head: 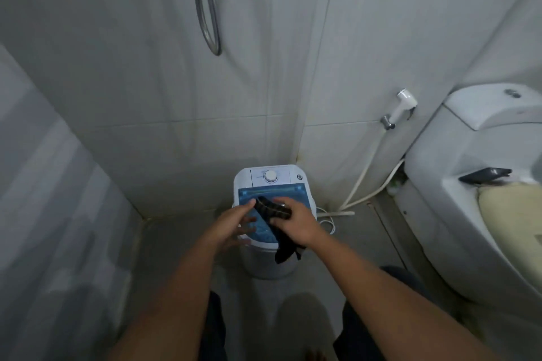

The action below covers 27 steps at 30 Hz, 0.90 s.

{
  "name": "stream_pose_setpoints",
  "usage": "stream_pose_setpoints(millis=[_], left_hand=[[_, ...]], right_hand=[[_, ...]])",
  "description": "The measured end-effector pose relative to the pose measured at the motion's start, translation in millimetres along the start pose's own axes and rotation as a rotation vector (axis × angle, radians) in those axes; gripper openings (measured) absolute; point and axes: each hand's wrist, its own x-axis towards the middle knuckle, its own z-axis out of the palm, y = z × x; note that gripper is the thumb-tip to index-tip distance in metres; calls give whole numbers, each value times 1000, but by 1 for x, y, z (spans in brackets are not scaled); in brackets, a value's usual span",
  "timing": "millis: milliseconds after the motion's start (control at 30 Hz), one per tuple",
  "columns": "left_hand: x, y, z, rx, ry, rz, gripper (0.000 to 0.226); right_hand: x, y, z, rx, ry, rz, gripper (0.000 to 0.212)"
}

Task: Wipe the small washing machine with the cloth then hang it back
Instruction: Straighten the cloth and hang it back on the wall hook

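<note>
- Both hands hover over the small washing machine (271, 184), which stands on the floor in the corner against the tiled wall, left of the toilet (469, 184).
- Dark cloth (275, 223) is gripped in the right hand (293, 223), fingers closed around its upper bunch, above the blue lid.
- Left hand (231, 226) is spread open, fingertips touching the cloth's top end.
- Long axis of the cloth runs from upper left, near the left fingertips, down and right; its free tail hangs past the machine's front edge.
- Round dial (270, 176) sits on the far, wall-side panel.
- Hands and cloth hide much of the lid; the cloth's pattern is too dim to make out.
</note>
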Motion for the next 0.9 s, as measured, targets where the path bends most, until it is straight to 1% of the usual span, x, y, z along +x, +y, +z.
stream_pose_setpoints(millis=[67,133,200,267,333,433,467,600,700,800,900], left_hand=[[-24,16,13,-71,-59,76,42],[-46,34,20,-150,-55,203,30],[-68,54,22,-174,-29,309,18],[-89,71,24,-164,14,401,13],[-110,87,24,-190,91,490,12],[-134,108,17,-293,201,578,13],[-142,114,13,-325,226,598,12],[-166,129,1,-395,244,653,12],[-181,136,-8,-445,272,671,16],[-191,140,-19,-394,343,686,25],[-200,144,-31,-195,508,757,24]], right_hand=[[-12,-28,-13,145,38,-22,57],[-24,-53,-22,242,71,-64,60],[-33,-73,-31,338,117,-91,63],[-41,-89,-40,416,143,-97,64],[-50,-105,-48,459,159,-85,64],[-66,-129,-55,415,232,-70,56],[-70,-136,-56,429,232,-51,54],[-79,-167,-61,551,170,-30,47],[-81,-190,-68,640,201,-83,32],[-79,-212,-78,601,243,-195,19],[-75,-231,-83,589,221,-273,16]])
